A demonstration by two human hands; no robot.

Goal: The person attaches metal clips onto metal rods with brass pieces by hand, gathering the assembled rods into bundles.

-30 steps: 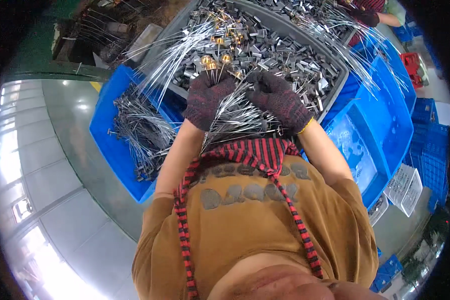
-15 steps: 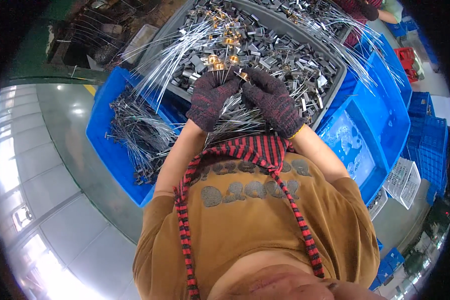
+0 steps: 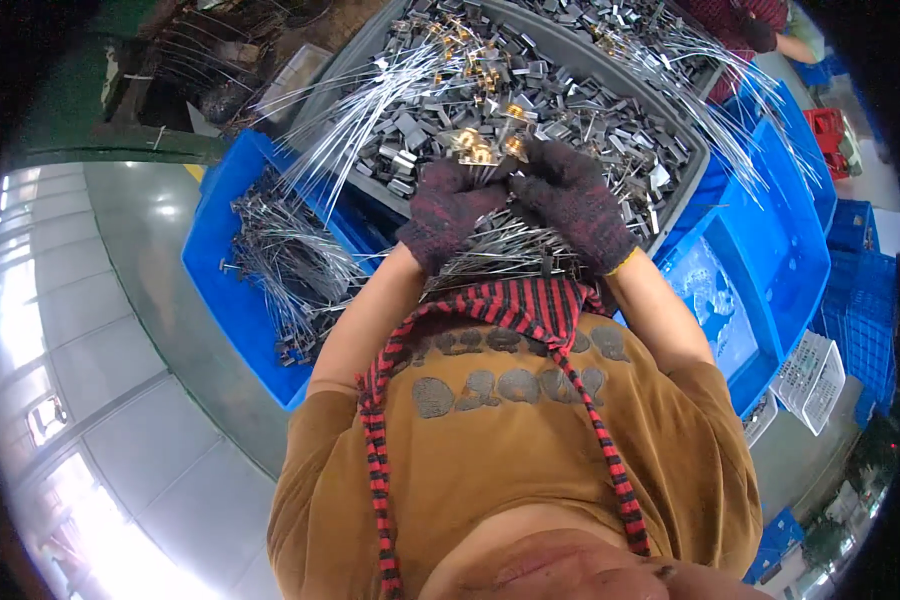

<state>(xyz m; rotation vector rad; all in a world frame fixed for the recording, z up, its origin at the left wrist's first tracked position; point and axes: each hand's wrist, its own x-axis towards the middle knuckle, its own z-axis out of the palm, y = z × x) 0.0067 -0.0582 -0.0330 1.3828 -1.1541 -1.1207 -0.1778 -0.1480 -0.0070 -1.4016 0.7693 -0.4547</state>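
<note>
Both hands gloved in dark knit, held up close together over the near edge of the grey bin (image 3: pixel 670 130).

Left hand (image 3: pixel 448 212): fingers curled shut around a bundle of thin metal wires (image 3: pixel 490 255), which fans out below and between the two hands, toward the person's chest. Small brass-coloured clips (image 3: pixel 480 150) sit at the top of the bundle, right at the fingertips.

Right hand (image 3: pixel 575 200): fingers bent in and pressed on the same bundle, just right of the left hand, the two gloves nearly touching at the top. Can't tell which individual wire each fingertip pinches, too fine and overlapped.

Grey bin: far side of the hands, packed with small grey metal pieces, long wires splayed across them, more brass-coloured bits scattered toward the far left of the pile.

Left blue crate (image 3: pixel 215 270): left of the hands, holds a tangled heap of wire parts (image 3: pixel 290 265).

Right blue crate (image 3: pixel 800 250): right of the hands, clear plastic sheet lying in it. White slotted basket (image 3: pixel 810 380) near right of that, stacked blue crates beyond.

Another person's arm (image 3: pixel 770 35) at far right, at the far end of the grey bin.

Person wears a brown shirt and a red-and-black striped apron (image 3: pixel 520 305) strap. Grey tiled floor (image 3: pixel 120 380) on the left, bright glare at near left.
</note>
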